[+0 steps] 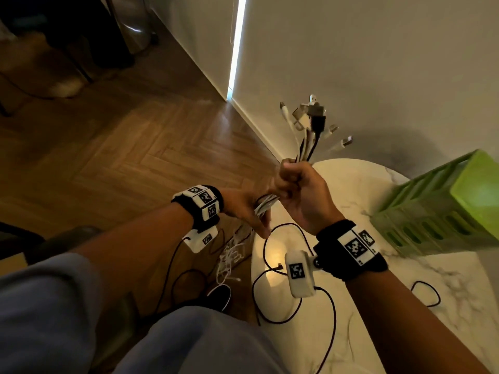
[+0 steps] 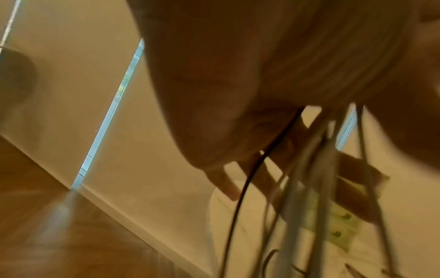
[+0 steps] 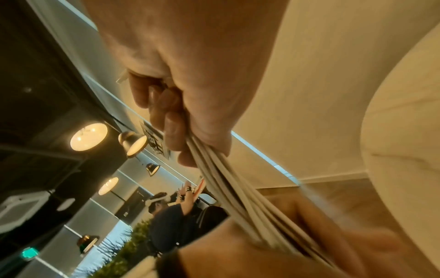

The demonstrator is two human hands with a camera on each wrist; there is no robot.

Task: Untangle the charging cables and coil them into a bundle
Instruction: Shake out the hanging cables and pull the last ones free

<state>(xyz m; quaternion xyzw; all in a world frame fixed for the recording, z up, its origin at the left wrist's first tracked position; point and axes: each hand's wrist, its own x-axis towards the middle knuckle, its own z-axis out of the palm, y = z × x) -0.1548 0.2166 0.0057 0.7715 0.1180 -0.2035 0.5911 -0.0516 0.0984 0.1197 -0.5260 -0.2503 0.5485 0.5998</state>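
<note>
My right hand is raised over the table edge and grips a bunch of white and black charging cables. Their plugs fan out above the fist. Just below and to the left, my left hand holds the same cables where they leave the right fist. Their loose ends hang in a tangle toward the floor. In the right wrist view the fingers are curled tight round the white strands. The blurred left wrist view shows strands running past the fingers.
A black cable with a free plug loops on the round marble table at the right. A green slotted basket stands on the table's far right. The wall is close behind; wooden floor lies to the left, my knees below.
</note>
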